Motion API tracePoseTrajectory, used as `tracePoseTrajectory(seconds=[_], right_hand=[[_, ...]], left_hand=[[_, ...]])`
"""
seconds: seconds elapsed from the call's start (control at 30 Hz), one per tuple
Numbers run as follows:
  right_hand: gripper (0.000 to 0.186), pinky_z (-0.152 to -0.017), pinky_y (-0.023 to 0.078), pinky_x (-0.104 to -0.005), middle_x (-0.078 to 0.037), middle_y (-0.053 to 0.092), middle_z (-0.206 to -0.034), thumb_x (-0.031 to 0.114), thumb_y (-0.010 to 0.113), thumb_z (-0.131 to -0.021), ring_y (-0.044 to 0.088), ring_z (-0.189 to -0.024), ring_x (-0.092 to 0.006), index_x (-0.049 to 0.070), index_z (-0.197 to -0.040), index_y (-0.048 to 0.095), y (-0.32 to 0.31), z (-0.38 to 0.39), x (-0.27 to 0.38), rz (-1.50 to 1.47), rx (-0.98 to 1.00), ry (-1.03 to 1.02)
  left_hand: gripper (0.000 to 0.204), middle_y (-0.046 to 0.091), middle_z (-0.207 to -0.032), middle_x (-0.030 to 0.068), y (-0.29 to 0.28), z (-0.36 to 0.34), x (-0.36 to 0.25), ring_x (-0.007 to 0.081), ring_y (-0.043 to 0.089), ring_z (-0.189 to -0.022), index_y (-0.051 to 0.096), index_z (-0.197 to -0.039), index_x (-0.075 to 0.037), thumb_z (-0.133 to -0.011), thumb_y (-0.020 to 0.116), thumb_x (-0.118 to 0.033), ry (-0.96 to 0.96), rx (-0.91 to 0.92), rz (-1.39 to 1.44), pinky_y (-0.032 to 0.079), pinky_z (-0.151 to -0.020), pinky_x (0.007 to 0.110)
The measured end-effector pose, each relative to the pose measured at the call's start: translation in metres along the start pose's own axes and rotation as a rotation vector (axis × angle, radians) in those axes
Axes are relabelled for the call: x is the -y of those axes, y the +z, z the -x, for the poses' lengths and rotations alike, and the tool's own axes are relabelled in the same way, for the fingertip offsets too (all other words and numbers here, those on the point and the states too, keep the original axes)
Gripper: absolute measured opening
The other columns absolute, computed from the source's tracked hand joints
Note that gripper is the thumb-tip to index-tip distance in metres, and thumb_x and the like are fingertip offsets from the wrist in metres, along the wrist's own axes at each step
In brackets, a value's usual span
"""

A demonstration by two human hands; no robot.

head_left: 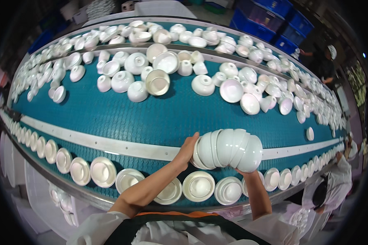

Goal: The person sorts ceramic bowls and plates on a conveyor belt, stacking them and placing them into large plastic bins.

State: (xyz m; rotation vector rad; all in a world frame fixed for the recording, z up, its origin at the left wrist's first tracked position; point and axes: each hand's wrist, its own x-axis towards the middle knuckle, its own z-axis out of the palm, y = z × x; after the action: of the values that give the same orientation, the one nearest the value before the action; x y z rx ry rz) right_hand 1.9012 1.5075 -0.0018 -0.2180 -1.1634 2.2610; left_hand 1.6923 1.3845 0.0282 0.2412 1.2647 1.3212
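Observation:
Between my hands lies a sideways stack of several white bowls (228,148), nested into one another, held above the white divider rail (151,150). My left hand (188,149) is pressed against the stack's left end, thumb up along the rim. From below, my right hand (246,173) supports the right end; most of its fingers are hidden behind the bowls. Under my arms runs a row of round cream dishes (198,186), each with a smaller white piece inside, on the near strip of the belt.
Past the rail, a teal conveyor belt (122,112) carries many loose white bowls and cups (135,63). Blue crates (255,20) are stacked at the far right. A white bin (41,183) stands below the near left edge. Other people (329,183) are at the right.

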Motion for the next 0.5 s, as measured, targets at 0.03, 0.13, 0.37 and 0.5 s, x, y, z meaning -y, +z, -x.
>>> tracePoseTrajectory(seconds=[0.03,0.13,0.37,0.5], right_hand=[[0.049,-0.099,0.036,-0.0407,-0.007,0.039,-0.134,0.033,0.043,-0.092,0.042,-0.121,-0.0229,0.009,-0.133,0.032,0.004,0.004,0.005,-0.061,-0.053,-0.04],[0.048,-0.098,0.037,-0.0399,-0.008,0.041,-0.132,0.031,0.044,-0.091,0.043,-0.119,-0.0226,0.008,-0.132,0.033,0.02,0.017,0.022,-0.106,-0.322,-0.012],[0.046,-0.096,0.038,-0.0379,-0.009,0.045,-0.128,0.027,0.047,-0.09,0.046,-0.115,-0.0218,0.006,-0.129,0.036,0.074,0.023,0.022,0.065,-0.25,0.216],[0.045,-0.094,0.039,-0.0368,-0.009,0.047,-0.125,0.025,0.048,-0.089,0.047,-0.113,-0.0214,0.005,-0.127,0.038,0.133,0.014,-0.006,0.112,-0.05,0.417]], left_hand=[[0.061,0.049,-0.114,0.0126,0.006,0.004,-0.004,0.0225,0.047,-0.105,0.041,-0.121,-0.001,-0.088,0.039,-0.053,0.035,-0.044,-0.038,0.037,-0.089,0.035],[0.063,0.051,-0.106,0.0171,0.014,0.031,-0.019,0.0248,0.05,-0.1,0.042,-0.118,-0.003,-0.085,0.043,-0.057,0.126,-0.058,-0.103,0.041,-0.083,0.036],[0.055,0.049,-0.11,0.0167,0.0,0.153,-0.04,0.0237,0.049,-0.104,0.039,-0.12,-0.007,-0.089,0.04,-0.052,0.477,-0.129,-0.163,0.04,-0.087,0.033],[0.057,0.044,-0.119,0.017,-0.022,0.233,-0.012,0.0259,0.04,-0.115,0.039,-0.122,-0.008,-0.089,0.037,-0.054,0.422,-0.327,-0.085,0.031,-0.097,0.034]])
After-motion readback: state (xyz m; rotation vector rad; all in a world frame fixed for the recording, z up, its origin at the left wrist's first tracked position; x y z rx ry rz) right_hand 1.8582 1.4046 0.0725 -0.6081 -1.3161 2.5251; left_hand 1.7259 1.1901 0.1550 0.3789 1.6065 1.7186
